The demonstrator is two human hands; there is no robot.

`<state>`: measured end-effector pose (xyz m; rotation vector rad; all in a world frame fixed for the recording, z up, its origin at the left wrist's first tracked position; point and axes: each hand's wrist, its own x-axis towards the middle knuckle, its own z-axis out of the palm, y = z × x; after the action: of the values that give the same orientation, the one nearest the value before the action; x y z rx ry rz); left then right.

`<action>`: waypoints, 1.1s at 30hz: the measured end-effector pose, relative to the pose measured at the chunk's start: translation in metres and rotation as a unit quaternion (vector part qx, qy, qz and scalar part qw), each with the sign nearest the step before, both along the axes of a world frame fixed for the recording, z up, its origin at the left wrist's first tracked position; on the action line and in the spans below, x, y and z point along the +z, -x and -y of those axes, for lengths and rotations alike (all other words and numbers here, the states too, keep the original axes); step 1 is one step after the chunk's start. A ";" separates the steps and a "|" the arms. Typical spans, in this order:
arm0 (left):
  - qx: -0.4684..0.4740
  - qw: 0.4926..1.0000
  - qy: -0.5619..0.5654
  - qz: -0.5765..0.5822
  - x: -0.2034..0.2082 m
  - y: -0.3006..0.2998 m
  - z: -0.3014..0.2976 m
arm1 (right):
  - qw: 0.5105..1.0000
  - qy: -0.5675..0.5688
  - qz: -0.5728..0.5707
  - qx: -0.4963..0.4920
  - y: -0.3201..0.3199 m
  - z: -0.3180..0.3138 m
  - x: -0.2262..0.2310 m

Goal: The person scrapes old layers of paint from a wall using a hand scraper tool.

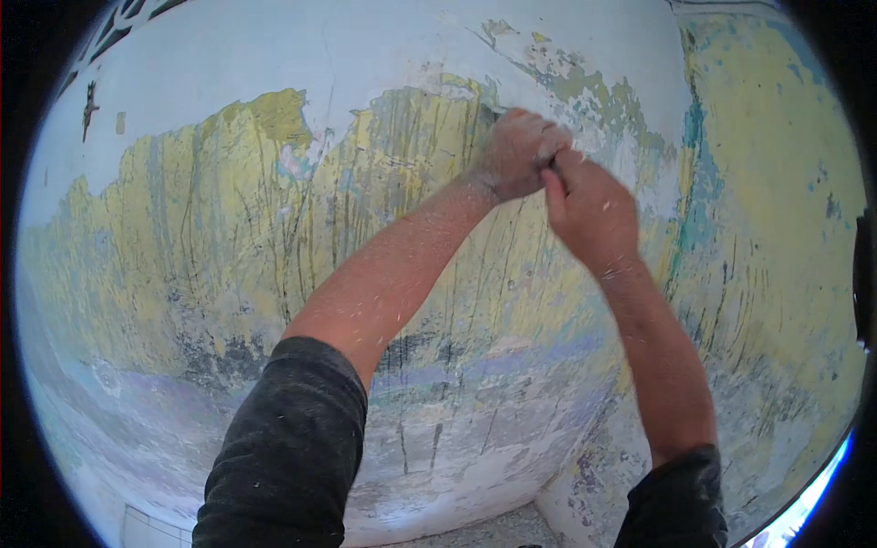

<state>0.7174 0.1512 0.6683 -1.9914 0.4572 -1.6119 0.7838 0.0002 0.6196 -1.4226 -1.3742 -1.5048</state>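
Both my arms reach up to a wall (pixel 402 237) with peeling paint, white above and worn yellow below. My left hand (pixel 523 153) is closed in a fist against it, at the border of the white and yellow layers. Just right of and below it, my right hand (pixel 598 210) is also closed, its fingers against the left one. Together they grip what looks like a scraper; a bit of its dark handle (pixel 552 166) shows between the hands, and the rest is mostly hidden. Pale flakes and dust cling to my skin.
The wall's corner runs down at the right, with another patchy yellow wall (pixel 776 183) beyond it. A small dark fixture (pixel 89 111) sits on the upper left wall, below a latticed opening (pixel 114 32). Speckled floor (pixel 502 530) shows at the bottom.
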 end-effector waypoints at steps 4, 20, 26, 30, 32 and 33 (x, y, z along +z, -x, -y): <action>0.012 0.998 0.009 0.060 -0.011 -0.021 0.016 | 1.000 0.019 0.010 0.013 -0.023 0.015 -0.002; -0.019 0.996 0.007 0.084 -0.014 -0.011 0.024 | 1.000 0.018 0.015 0.000 -0.017 0.024 -0.001; -0.058 0.994 -0.005 0.090 0.002 0.013 0.003 | 0.999 0.014 0.009 -0.028 0.021 0.008 0.009; -0.057 0.996 -0.008 0.074 0.005 0.018 -0.014 | 0.998 0.023 -0.005 -0.058 0.033 -0.004 0.004; -0.071 0.995 -0.030 0.067 0.003 0.014 -0.018 | 0.999 -0.006 0.015 -0.052 0.032 -0.009 -0.003; -0.069 0.995 -0.029 0.069 0.004 0.012 -0.021 | 0.999 -0.005 0.016 -0.050 0.032 -0.012 -0.001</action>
<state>0.7053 0.1722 0.6727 -1.8261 0.5931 -1.7859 0.7521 0.0121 0.6183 -1.4852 -1.3300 -1.6032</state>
